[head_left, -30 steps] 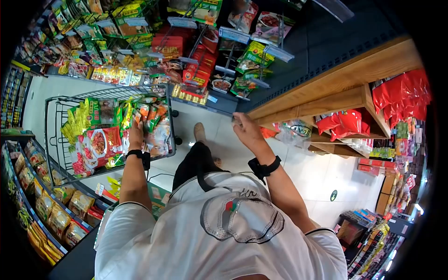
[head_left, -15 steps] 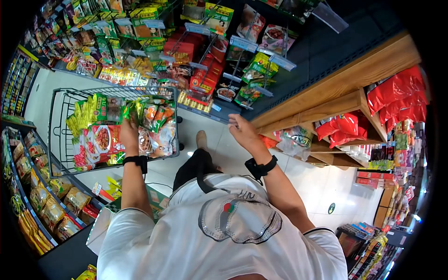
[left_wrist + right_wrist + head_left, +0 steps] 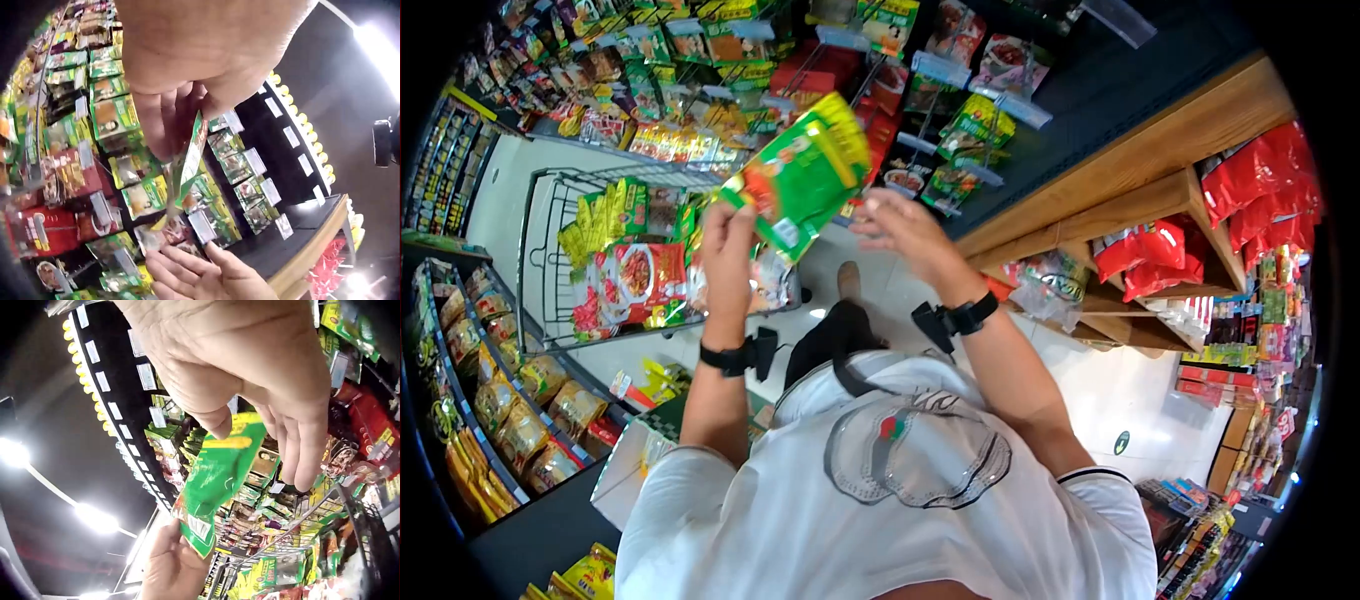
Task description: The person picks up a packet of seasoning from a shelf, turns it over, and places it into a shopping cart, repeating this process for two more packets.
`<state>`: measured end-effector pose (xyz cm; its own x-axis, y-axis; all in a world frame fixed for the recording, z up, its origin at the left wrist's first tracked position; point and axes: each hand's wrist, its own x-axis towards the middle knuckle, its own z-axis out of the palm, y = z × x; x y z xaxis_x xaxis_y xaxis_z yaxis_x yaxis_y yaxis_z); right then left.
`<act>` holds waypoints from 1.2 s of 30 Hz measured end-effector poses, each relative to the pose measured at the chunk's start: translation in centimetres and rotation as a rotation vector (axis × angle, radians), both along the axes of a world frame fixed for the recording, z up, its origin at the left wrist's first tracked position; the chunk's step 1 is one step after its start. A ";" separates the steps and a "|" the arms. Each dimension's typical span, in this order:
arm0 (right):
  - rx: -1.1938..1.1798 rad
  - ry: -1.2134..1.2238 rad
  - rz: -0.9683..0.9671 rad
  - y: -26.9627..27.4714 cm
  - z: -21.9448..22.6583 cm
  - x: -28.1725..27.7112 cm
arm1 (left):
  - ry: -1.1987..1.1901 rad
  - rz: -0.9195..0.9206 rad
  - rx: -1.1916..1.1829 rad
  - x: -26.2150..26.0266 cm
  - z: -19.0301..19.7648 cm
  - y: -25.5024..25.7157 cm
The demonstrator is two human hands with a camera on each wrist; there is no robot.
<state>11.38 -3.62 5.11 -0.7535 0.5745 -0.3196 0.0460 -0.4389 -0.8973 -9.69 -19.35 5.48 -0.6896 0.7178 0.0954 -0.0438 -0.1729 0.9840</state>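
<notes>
Head view: green packet (image 3: 805,180), at eleven o'clock, pinched near one corner by the left hand (image 3: 728,245); right hand (image 3: 908,235) beside it, fingers extended, gripping nothing. Obstacles: loaded wire cart (image 3: 540,255) at nine, hanging packets (image 3: 977,125) at one, wooden shelving (image 3: 1115,150) at two; bare floor (image 3: 1125,410) at four. Wrist views add ceiling lamps (image 3: 97,517), the left showing the packet nearly edge-on.

Green packet (image 3: 805,180) — print blurred, one edge partly covered by left hand (image 3: 728,250). Cart (image 3: 527,262): far right corner hidden behind packet. Bags (image 3: 772,277), cart's right end: partly masked by left hand. Shelf price labels (image 3: 940,68): lettering too small to read. Right hand (image 3: 250,381) — cut off by right wrist view's top edge.
</notes>
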 end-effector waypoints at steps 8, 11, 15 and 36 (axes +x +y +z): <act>-0.141 0.333 -0.196 0.8 0.4 4.2 | -0.341 -0.271 0.122 5.5 1.1 3.7; -0.083 0.324 -0.288 0.8 0.9 5.9 | -0.412 -0.378 0.105 6.5 1.0 4.9; -0.032 0.318 -0.356 1.1 0.4 7.8 | -0.541 -0.458 0.076 8.7 2.0 6.7; -0.397 0.580 -0.424 2.7 -2.7 12.5 | 0.472 -0.506 -0.094 11.8 1.4 10.2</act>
<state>23.88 -0.92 2.40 -0.6058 0.7738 -0.1853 -0.6191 -0.6047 -0.5011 2.15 -9.18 6.90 -0.1682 0.9600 0.2238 0.3394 -0.1568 0.9275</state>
